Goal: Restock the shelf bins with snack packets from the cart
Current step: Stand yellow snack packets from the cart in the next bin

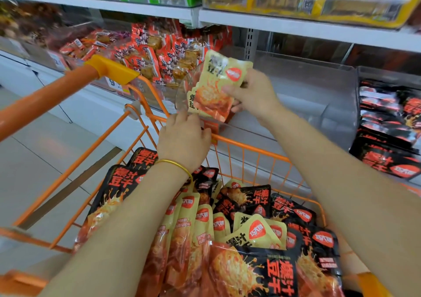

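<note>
The right hand [252,94] grips a stack of yellow packets [216,85] by its three o'clock edge, with the thumb on the front and the fingers wrapped behind, so the stack stands nearly upright. The stack is held at the open front of a clear bin [296,96] on the middle shelf, at twelve o'clock from the cart. At six o'clock of the stack, the left hand [184,137] shows its back, its fingers bent forward near the stack's lower edge and the cart's far rim. The fingertips are hidden, so I cannot tell whether it holds anything. A gold bangle [175,165] sits on that wrist. An orange price tag [210,127] hangs on the bin's front, just at three o'clock of the left hand. Beneath both forearms the orange cart [250,147] is heaped with goods: loose yellow packets [257,230] in the middle and black packets [282,271] around them at five and ten o'clock. The cart handle [45,102] runs off toward nine o'clock. On the shelf, a bin of red packets [157,55] lies at ten o'clock of the stack. A bin of black bags [391,137] lies at four o'clock of the stack. The upper shelf [296,24] crosses at twelve o'clock, and its goods are blurred.
</note>
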The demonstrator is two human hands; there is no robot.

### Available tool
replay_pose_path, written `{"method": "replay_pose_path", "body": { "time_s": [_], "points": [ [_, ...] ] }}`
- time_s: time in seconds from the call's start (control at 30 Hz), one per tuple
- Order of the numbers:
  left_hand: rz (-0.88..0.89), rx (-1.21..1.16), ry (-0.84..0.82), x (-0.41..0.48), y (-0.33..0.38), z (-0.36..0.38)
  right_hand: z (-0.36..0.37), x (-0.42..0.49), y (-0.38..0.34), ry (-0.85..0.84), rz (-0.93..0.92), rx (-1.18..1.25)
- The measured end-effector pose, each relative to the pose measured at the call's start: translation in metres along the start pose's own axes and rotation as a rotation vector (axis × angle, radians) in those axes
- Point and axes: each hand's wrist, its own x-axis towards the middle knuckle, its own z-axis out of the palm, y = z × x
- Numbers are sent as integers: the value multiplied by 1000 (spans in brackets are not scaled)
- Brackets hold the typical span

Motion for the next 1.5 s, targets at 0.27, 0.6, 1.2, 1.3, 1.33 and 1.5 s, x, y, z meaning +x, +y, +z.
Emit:
{"method": "replay_pose_path", "body": {
  "time_s": [0.27,0.6,1.2,1.3,1.33,1.5],
  "points": [
    [2,80,-58,0,0,6,41,12,33,-31,-50,-550],
    [-12,69,-60,-1,2,5,35,16,31,-224,198,-400],
    [138,-73,151,-9,20,0,-51,-134,19,-660,184,-582],
    [190,-106,148,-13,23,0,-46,-146,33,-834,130,-717],
    [200,-117,152,-13,23,0,-44,-149,35,-821,125,-643],
    [242,-166,175,-12,20,0,-44,-153,35,-758,107,-429]
  ]
}}
